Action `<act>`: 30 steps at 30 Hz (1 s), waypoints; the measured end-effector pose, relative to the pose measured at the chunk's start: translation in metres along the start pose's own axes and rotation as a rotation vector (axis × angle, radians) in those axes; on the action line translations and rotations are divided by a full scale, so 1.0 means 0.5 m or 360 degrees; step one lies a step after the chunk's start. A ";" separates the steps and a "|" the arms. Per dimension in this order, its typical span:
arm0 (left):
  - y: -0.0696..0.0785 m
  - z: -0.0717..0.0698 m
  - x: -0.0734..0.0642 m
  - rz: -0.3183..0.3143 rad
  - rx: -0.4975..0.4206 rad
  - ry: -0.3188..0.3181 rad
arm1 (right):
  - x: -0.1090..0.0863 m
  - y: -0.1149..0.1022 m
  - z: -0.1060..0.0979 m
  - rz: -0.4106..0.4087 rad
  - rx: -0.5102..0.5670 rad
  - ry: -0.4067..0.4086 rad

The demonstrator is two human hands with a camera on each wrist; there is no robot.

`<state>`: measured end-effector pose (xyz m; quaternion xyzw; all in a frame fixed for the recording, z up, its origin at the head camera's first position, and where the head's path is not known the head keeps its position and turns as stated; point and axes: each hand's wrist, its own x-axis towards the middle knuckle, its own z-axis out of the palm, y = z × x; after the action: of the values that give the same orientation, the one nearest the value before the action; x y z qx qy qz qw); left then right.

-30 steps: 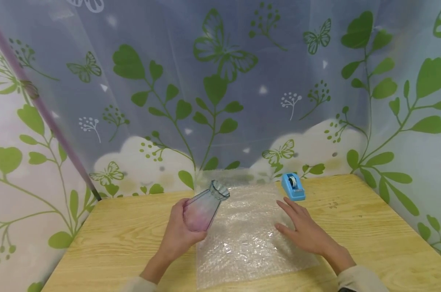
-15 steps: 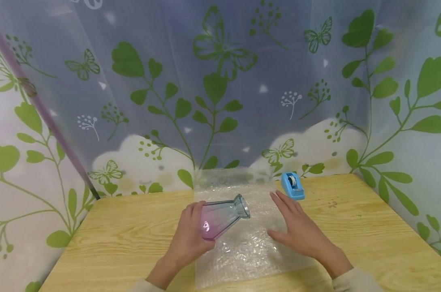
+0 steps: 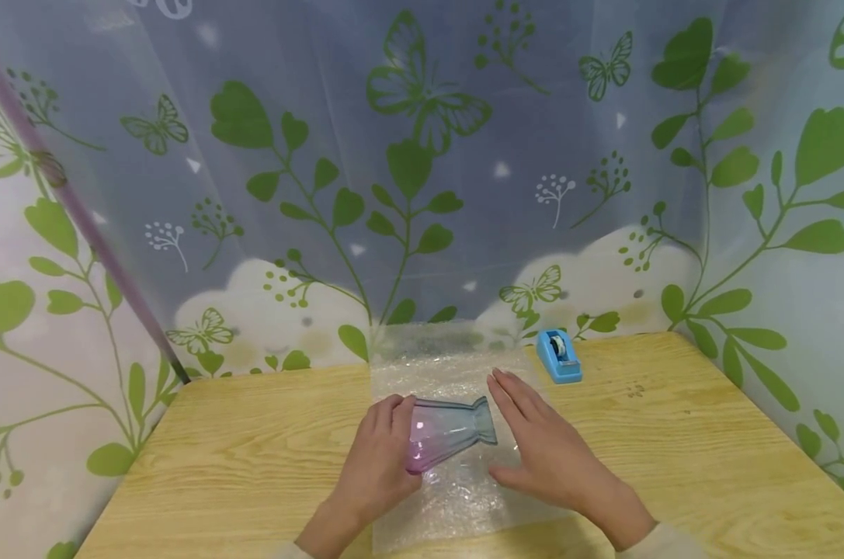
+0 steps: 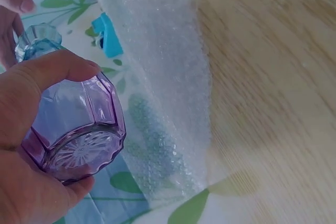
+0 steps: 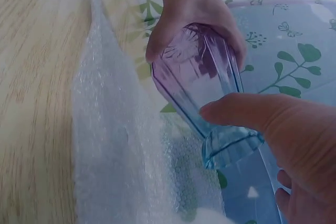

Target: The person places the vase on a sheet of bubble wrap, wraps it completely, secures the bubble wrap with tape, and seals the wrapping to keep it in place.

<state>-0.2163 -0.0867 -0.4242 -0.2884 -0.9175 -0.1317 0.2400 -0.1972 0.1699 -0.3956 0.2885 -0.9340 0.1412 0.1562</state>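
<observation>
A glass vase [image 3: 453,429], purple at its base and blue at its flared neck, lies on its side over the bubble wrap [image 3: 456,505], mouth to the right. My left hand [image 3: 380,450] grips the vase round its base end; the left wrist view shows the fluted bottom of the vase [image 4: 84,150] between thumb and fingers. Close by the mouth is my right hand [image 3: 550,450], fingers straight and thumb spread. In the right wrist view the thumb of my right hand [image 5: 310,145] overlaps the blue neck.
The bubble wrap lies as a flat sheet on a wooden table [image 3: 254,450], its far end rising against the patterned curtain [image 3: 463,194] behind. A blue tape dispenser [image 3: 560,357] with a roll in it stands at the back, right of the sheet.
The left hand has moved the vase right and tipped it from a slant to nearly level. The right hand has moved left, up to the vase's mouth.
</observation>
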 end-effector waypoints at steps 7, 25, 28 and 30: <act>0.016 0.010 0.006 0.0057 0.0080 0.0029 | 0.015 -0.019 0.015 -0.0079 -0.0067 -0.0001; 0.051 0.018 0.006 0.0182 0.0182 0.0140 | 0.033 -0.077 0.041 -0.0147 -0.0330 -0.0005; 0.059 0.015 0.006 0.0194 0.0168 0.0130 | 0.035 -0.083 0.049 -0.0124 -0.0343 0.0008; 0.064 0.013 0.008 0.0207 0.0158 0.0127 | 0.036 -0.085 0.054 -0.0120 -0.0353 0.0055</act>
<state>-0.2026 -0.0565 -0.4245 -0.3296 -0.8920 -0.0815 0.2984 -0.1921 0.1176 -0.4063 0.3020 -0.9296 0.0360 0.2083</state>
